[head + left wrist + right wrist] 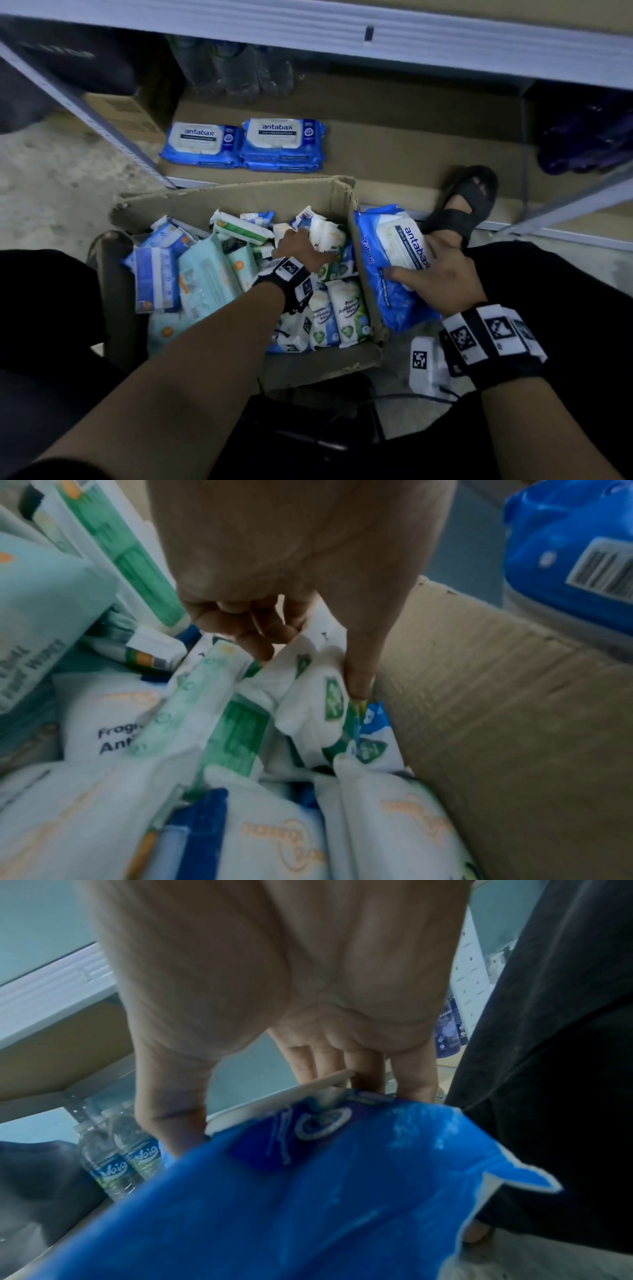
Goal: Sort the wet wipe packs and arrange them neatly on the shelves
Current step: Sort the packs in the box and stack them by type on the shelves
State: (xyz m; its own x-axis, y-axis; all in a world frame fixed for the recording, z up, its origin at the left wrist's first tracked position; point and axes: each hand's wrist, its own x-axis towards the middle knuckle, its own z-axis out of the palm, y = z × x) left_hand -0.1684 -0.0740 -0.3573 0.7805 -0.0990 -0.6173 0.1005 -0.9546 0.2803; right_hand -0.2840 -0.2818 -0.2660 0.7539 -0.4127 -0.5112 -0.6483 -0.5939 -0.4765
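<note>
right hand (442, 270): gripping blue antabax pack (394, 270), outside the box
left hand (298, 248): pinching white pack (308, 696) in the box
step: sorting
next: likely shelve blue pack ahead

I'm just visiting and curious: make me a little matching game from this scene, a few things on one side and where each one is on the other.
Things:
1. blue antabax pack
2. white antibacterial pack
3. two antabax stacks
4. water bottles

Places:
A. side by side on the bottom shelf
B. held by the right hand, outside the cardboard box
C. at the back, under the shelving
D. gripped by the left hand inside the box

Pairs: 1-B, 2-D, 3-A, 4-C
</note>
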